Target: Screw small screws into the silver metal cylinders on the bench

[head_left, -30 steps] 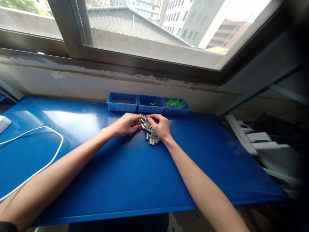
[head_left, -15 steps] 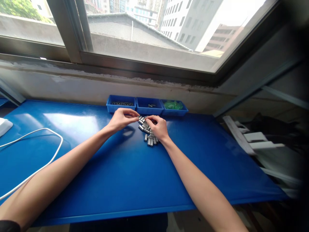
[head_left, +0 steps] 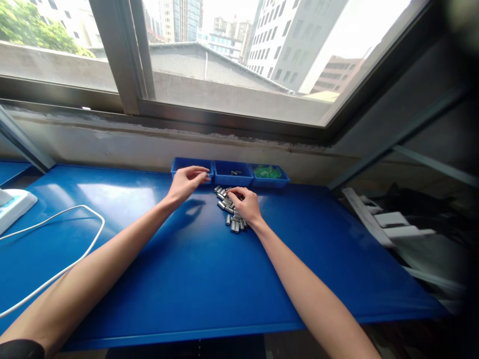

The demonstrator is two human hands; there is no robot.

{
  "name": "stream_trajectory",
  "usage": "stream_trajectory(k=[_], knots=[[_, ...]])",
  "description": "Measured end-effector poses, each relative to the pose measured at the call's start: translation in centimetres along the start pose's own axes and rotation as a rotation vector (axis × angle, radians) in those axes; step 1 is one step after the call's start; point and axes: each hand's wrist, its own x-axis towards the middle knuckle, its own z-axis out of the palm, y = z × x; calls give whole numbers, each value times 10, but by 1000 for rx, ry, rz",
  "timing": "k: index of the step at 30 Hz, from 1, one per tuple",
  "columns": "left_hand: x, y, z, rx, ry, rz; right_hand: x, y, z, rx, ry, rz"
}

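A heap of small silver metal cylinders (head_left: 229,209) lies on the blue table (head_left: 209,269) in front of three small blue bins. My right hand (head_left: 245,205) rests on the heap, fingers curled together over the pieces. My left hand (head_left: 186,181) hovers above the left bin (head_left: 178,165), fingers bent and pinched close; what they hold, if anything, is too small to see. The middle bin (head_left: 231,173) holds a few small dark parts. The right bin (head_left: 268,174) holds green pieces.
A white cable (head_left: 56,234) loops across the table's left side toward a white device (head_left: 13,205) at the left edge. A window sill and wall stand right behind the bins. Grey metal shelving parts (head_left: 389,224) lie beyond the table's right edge.
My left hand has lifted off the heap and moved back and left to above the left bin. My right hand stayed on the heap. The camera tilted up slightly.
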Motion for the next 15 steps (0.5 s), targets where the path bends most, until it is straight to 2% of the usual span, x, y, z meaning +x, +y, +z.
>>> stream_trajectory(k=[3, 4, 6, 9, 15], knots=[[-10, 0, 4, 422, -410, 254, 0, 1, 0, -7, 5, -11], [-13, 0, 5, 509, -518, 350, 0, 0, 0, -12, 9, -16], [-16, -2, 7, 604, -660, 489, 0, 0, 0, -20, 19, -26], [-18, -8, 7, 624, -717, 540, -1, -1, -1, -25, 31, -29], [-16, -20, 3, 652, -609, 456, -1, -1, 0, -7, 18, -15]])
